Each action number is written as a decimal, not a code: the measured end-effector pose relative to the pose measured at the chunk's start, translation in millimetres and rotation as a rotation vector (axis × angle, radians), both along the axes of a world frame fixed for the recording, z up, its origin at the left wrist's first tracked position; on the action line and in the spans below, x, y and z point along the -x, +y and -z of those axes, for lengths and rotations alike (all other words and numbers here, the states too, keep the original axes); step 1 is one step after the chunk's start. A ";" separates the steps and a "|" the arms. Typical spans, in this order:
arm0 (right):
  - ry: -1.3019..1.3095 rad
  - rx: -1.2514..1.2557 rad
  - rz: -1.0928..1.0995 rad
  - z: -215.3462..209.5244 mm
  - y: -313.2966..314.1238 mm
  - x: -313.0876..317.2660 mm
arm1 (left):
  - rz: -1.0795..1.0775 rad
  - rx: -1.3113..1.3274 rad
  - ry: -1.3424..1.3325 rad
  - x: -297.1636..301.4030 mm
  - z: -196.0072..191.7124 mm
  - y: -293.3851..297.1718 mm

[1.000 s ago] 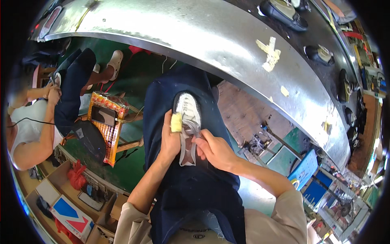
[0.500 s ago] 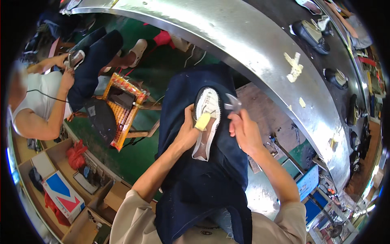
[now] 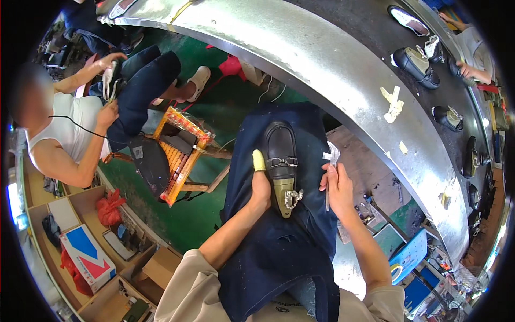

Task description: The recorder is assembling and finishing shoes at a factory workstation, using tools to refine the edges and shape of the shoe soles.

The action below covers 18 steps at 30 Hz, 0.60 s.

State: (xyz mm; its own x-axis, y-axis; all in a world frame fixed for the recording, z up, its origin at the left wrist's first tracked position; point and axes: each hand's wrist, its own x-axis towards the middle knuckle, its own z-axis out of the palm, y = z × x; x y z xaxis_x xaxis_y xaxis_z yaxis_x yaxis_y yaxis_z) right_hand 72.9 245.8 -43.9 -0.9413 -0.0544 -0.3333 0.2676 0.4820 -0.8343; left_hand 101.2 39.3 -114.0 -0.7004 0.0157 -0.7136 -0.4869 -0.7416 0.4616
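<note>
Head view: right hand [image 3: 338, 185] clamped on metal tool [image 3: 333, 153]. Black shoe [image 3: 280, 147] left of that grip, upper facing up on lap [image 3: 245, 140]. Left hand [image 3: 260, 187] just beside shoe, yellow-covered finger [image 3: 258, 160] out; can't tell its grip, other fingers hidden.

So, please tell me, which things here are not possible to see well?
All in the head view:
Underside of the black shoe: turned away from the camera.
Part of the metal tool: covered by the fingers of the right hand.
Pale shoe at upper left: cut off by the top edge.
Co-worker's face: blurred.
</note>
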 end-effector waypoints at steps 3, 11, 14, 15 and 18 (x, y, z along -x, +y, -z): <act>-0.040 0.037 0.005 -6.6 1.6 4.2 | -0.016 0.010 0.023 4.7 -14.1 -2.0; 0.215 -0.020 -0.039 -59.8 25.1 26.7 | 0.009 -0.034 0.112 7.4 -28.3 -9.0; 0.296 -0.232 0.063 -79.1 44.3 44.6 | 0.016 -0.047 0.133 8.5 -30.8 -11.2; 0.293 -0.233 0.062 -82.5 50.8 53.4 | 0.016 -0.048 0.130 8.8 -33.9 -12.0; 0.531 -0.817 0.076 -87.7 71.1 78.3 | 0.054 -0.092 0.075 15.1 -58.4 -16.4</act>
State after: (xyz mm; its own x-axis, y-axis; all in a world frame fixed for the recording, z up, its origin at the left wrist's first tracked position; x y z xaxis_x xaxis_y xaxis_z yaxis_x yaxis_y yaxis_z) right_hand -5.4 317.0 43.8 -0.9714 0.0719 0.2265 0.0078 0.9622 -0.2721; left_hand 86.1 22.9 -55.5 -0.7485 0.1175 -0.6527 -0.4933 -0.7564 0.4296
